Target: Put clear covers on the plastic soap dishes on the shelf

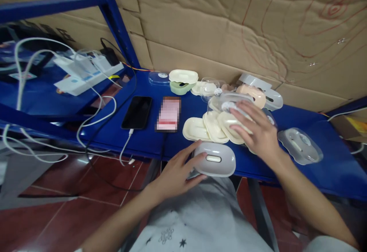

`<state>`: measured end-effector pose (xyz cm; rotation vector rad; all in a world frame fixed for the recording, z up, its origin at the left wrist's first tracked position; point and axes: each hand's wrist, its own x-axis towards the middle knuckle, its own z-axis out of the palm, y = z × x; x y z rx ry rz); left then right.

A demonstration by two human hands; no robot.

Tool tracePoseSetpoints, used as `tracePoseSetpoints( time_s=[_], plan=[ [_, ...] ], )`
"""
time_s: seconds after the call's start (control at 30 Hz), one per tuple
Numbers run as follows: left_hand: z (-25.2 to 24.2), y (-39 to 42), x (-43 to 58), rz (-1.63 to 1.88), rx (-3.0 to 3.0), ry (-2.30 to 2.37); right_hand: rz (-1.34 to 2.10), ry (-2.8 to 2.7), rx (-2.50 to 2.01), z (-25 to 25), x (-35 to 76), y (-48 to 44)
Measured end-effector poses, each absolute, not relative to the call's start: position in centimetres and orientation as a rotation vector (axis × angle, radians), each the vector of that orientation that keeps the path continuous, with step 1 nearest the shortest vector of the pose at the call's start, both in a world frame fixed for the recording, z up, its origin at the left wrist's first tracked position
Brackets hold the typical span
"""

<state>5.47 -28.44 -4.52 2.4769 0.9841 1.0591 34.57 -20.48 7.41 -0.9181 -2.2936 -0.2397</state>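
resting at the near edge of the blue tabletop (329, 168), the grey shell (216, 160) partly overhangs it, toward the person's lap. the left hand (177, 171) pinches the shell's left end, thumb on top and fingers curled beneath. the right hand (258, 129) lies spread, palm down, just beyond the grey shell, its fingertips on the overlapping cream shells (200, 129). a clear lid (229, 101) sits further beyond the grey shell, touching that pile. well left of the grey shell lies a black phone (137, 112) (its cable trails off the edge). the risk, as i judge it: the one-ended grip is light, so the grey shell could tip off the edge, and a sweep of the spread hand could scatter the loosely stacked cream shells.
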Motion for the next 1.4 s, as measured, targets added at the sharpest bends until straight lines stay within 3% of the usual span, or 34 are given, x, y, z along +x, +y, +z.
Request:
tracePoseSetpoints(
  time_s=[0.23, 0.47, 0.87, 1.1, 1.23, 1.4],
  plan=[
    [-4.4, -28.4, 5.5, 1.097, 2.295, 0.934, 0.031, -2.257, -0.976, 0.9, 34.5, -30.4],
    [-4.4, -28.5, 5.3, 1.045, 2.303, 0.946, 0.004, -2.247, -1.027, -1.8, 33.3, -31.6],
    [-4.1, -28.6, 5.1, 0.966, 2.365, 0.989, -0.263, -2.379, -1.048, -2.3, 32.8, -32.8],
    [-3.9, -28.7, 5.0, 0.956, 2.355, 0.975, -0.234, -2.4, -1.006, -2.6, 33.2, -32.6],
    [-3.6, -28.5, 5.1, 0.996, 2.448, 0.958, -0.375, -2.279, -1.036, 0.1, 38.3, -32.7],
    [-3.7, -27.4, 5.9, 0.926, 2.693, 1.265, -0.614, -1.606, -1.501, 3.0, 52.9, -27.1]
  ],
)
